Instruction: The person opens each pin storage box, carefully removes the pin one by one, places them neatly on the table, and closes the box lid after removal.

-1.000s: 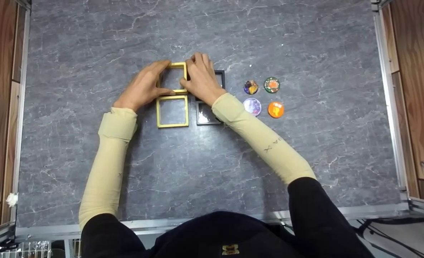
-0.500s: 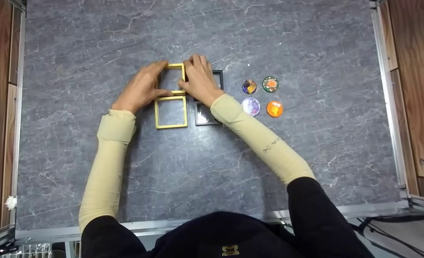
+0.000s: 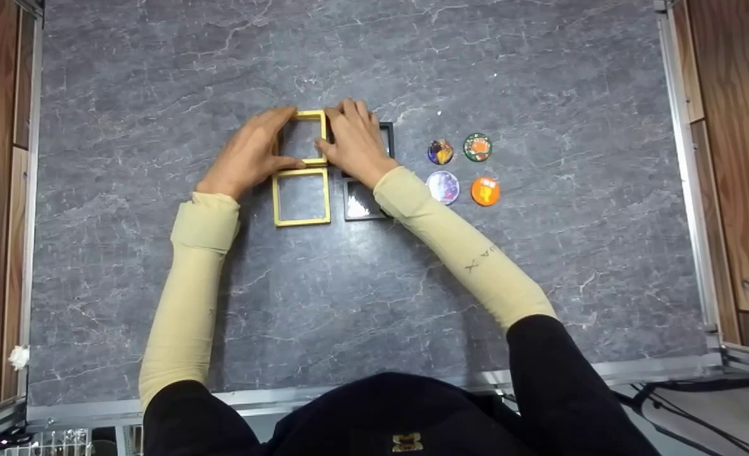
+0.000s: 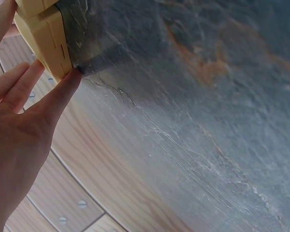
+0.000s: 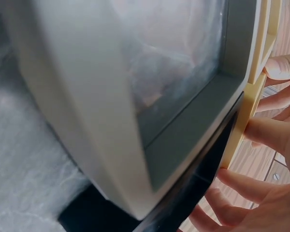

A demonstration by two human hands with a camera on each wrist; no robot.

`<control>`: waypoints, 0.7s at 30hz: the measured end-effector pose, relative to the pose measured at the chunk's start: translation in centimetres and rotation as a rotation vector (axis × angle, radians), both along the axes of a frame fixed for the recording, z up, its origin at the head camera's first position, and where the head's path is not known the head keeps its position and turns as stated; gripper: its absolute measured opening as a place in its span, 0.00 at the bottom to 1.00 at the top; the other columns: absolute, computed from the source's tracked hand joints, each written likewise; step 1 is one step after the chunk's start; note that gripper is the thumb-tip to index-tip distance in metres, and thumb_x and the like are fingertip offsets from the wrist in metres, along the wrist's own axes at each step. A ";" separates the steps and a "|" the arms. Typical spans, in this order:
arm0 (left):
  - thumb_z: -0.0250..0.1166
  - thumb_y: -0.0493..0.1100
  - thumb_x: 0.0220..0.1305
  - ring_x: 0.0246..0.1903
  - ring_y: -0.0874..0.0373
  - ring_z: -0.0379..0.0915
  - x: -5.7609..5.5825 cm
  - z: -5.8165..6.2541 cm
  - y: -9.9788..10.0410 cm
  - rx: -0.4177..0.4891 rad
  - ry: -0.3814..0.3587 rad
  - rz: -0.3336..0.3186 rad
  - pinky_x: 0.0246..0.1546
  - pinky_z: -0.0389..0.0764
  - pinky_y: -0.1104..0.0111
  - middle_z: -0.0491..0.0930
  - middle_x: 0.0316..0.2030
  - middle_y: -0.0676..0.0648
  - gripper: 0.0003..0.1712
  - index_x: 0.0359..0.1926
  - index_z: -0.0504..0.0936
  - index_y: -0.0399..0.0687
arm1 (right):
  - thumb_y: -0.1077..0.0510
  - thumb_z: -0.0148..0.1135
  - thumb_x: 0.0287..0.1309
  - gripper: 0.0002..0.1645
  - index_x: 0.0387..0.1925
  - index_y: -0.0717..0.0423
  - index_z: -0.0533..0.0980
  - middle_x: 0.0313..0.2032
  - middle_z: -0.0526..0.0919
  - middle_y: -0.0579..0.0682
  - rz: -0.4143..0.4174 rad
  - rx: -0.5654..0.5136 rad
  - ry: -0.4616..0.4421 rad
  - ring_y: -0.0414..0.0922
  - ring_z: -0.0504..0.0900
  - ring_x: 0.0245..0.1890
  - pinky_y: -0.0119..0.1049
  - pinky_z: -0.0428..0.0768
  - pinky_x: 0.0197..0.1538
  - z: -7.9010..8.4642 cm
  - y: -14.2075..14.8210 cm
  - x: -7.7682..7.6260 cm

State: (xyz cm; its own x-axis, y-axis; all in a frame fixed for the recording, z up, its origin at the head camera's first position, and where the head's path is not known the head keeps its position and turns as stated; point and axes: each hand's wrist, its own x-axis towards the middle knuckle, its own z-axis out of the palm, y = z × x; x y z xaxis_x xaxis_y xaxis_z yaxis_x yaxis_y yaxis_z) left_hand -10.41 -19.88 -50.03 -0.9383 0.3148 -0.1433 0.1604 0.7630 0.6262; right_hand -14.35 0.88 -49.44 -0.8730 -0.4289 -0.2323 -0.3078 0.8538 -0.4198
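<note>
My left hand [image 3: 247, 149] grips the upper yellow square frame [image 3: 324, 130], index finger at its top edge and thumb along its bottom edge. At that frame's right side, the thumb and index finger of my right hand [image 3: 358, 142] hold it, the other fingers bent beside it. Below lies a second yellow frame [image 3: 302, 223] with a clear film window. Right of these are an upper black frame [image 3: 390, 136], largely hidden by my right hand, and a lower black frame [image 3: 363, 219], partly under the wrist. In the right wrist view, fingertips touch the yellow frame's side [image 5: 249, 111].
Several round badges lie right of the frames: a purple-and-yellow one [image 3: 440, 152], a green-rimmed one [image 3: 478, 147], a pale purple one [image 3: 443, 187] and an orange one [image 3: 485, 190]. Metal rails and wood-patterned panels [image 3: 732, 158] border the grey marbled table [image 3: 361, 304].
The whole scene shifts slightly left in the head view. Both hands keep their places on the upper yellow frame, and the frames and badges hold the same layout.
</note>
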 end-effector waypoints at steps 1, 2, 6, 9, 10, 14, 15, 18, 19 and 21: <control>0.79 0.48 0.61 0.79 0.39 0.60 0.0 0.0 0.0 -0.001 0.001 0.001 0.85 0.60 0.49 0.66 0.78 0.37 0.53 0.80 0.62 0.41 | 0.42 0.64 0.72 0.39 0.75 0.58 0.70 0.67 0.73 0.56 -0.002 0.006 -0.003 0.54 0.66 0.68 0.51 0.71 0.68 0.0 0.0 0.0; 0.79 0.48 0.61 0.79 0.39 0.60 0.0 0.0 0.0 -0.003 0.001 0.000 0.85 0.60 0.49 0.66 0.78 0.37 0.53 0.81 0.62 0.41 | 0.41 0.64 0.73 0.40 0.76 0.57 0.69 0.68 0.72 0.56 -0.004 0.013 -0.006 0.54 0.66 0.68 0.51 0.71 0.68 0.0 0.0 0.0; 0.79 0.47 0.61 0.79 0.38 0.61 0.0 0.1 0.0 -0.009 0.002 -0.003 0.85 0.60 0.49 0.66 0.78 0.37 0.52 0.80 0.63 0.40 | 0.40 0.63 0.73 0.40 0.76 0.56 0.69 0.68 0.72 0.55 -0.005 0.027 -0.010 0.53 0.66 0.68 0.51 0.71 0.68 0.0 0.0 0.0; 0.79 0.46 0.61 0.79 0.38 0.61 0.1 0.2 0.1 -0.011 0.003 -0.008 0.85 0.60 0.49 0.66 0.78 0.36 0.52 0.80 0.62 0.40 | 0.40 0.62 0.74 0.40 0.77 0.56 0.68 0.68 0.72 0.55 -0.009 0.035 -0.010 0.53 0.67 0.68 0.51 0.71 0.68 -0.1 -0.1 0.1; 0.79 0.46 0.61 0.79 0.38 0.61 0.1 0.2 0.1 -0.012 0.003 -0.008 0.85 0.60 0.49 0.66 0.78 0.36 0.52 0.80 0.62 0.40 | 0.40 0.62 0.74 0.40 0.77 0.56 0.68 0.68 0.72 0.54 -0.010 0.036 -0.010 0.53 0.67 0.68 0.51 0.71 0.68 -0.1 -0.1 0.1; 0.78 0.46 0.61 0.79 0.38 0.61 0.1 0.2 0.1 -0.010 0.007 -0.011 0.85 0.60 0.49 0.66 0.78 0.37 0.52 0.80 0.62 0.40 | 0.40 0.62 0.74 0.40 0.78 0.55 0.68 0.68 0.72 0.54 -0.021 0.048 -0.009 0.52 0.67 0.67 0.50 0.70 0.68 0.0 -0.2 0.2; 0.79 0.46 0.61 0.79 0.38 0.61 0.1 0.2 0.1 -0.008 0.007 -0.011 0.85 0.60 0.49 0.66 0.79 0.37 0.52 0.80 0.62 0.40 | 0.40 0.61 0.74 0.40 0.78 0.54 0.68 0.68 0.72 0.54 -0.024 0.052 -0.008 0.52 0.67 0.67 0.50 0.70 0.68 0.0 -0.2 0.3; 0.78 0.46 0.62 0.79 0.38 0.60 0.1 0.2 0.2 -0.006 0.006 -0.011 0.85 0.60 0.49 0.66 0.78 0.37 0.52 0.80 0.62 0.40 | 0.40 0.61 0.74 0.40 0.78 0.53 0.68 0.67 0.72 0.53 -0.029 0.066 -0.002 0.52 0.67 0.66 0.50 0.70 0.67 0.0 -0.3 0.4; 0.78 0.47 0.62 0.79 0.38 0.60 0.1 0.1 0.2 -0.007 0.006 -0.010 0.85 0.60 0.49 0.66 0.78 0.37 0.52 0.80 0.62 0.40 | 0.40 0.61 0.75 0.39 0.78 0.53 0.68 0.67 0.72 0.53 -0.031 0.069 -0.001 0.52 0.67 0.66 0.51 0.70 0.67 0.0 -0.4 0.4; 0.79 0.47 0.61 0.79 0.39 0.61 0.1 0.1 0.2 -0.007 0.008 -0.008 0.85 0.60 0.49 0.66 0.78 0.37 0.52 0.80 0.63 0.40 | 0.40 0.60 0.75 0.39 0.78 0.53 0.68 0.67 0.72 0.53 -0.035 0.073 -0.001 0.53 0.67 0.67 0.52 0.69 0.69 0.0 -0.5 0.5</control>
